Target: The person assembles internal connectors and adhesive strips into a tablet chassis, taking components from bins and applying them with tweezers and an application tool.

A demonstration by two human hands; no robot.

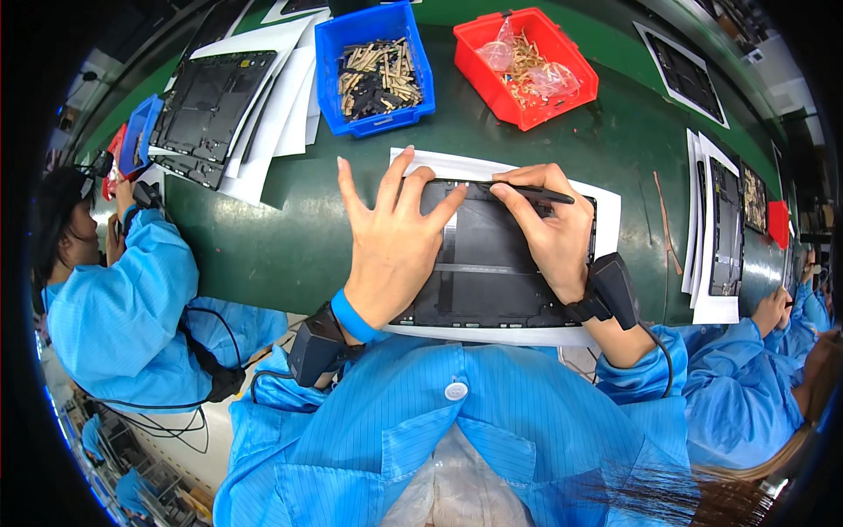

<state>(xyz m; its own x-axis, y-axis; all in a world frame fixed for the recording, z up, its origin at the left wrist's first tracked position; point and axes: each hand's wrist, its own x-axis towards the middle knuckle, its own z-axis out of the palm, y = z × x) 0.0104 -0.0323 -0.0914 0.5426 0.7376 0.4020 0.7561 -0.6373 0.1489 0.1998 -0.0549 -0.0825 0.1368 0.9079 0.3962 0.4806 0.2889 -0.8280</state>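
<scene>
A flat black tablet-like panel (pixel 500 255) lies on white paper (pixel 608 215) in front of me on the green table. My left hand (pixel 395 233) rests over the panel's left part with its fingers spread, the index fingertip at the far edge. My right hand (pixel 553 224) grips a thin black pen-like tool (pixel 540 193) between thumb and fingers. The tool's tip is near the panel's far edge, close to my left index finger. Exactly what the tip touches is too small to make out.
Beyond the panel stand a blue bin (pixel 421 92) of small brass-coloured and black strips and a red bin (pixel 474 66) with small parts and plastic bags. Stacked panels on paper (pixel 211 105) lie left, more panels (pixel 726 220) right. Co-workers in blue sit on both sides.
</scene>
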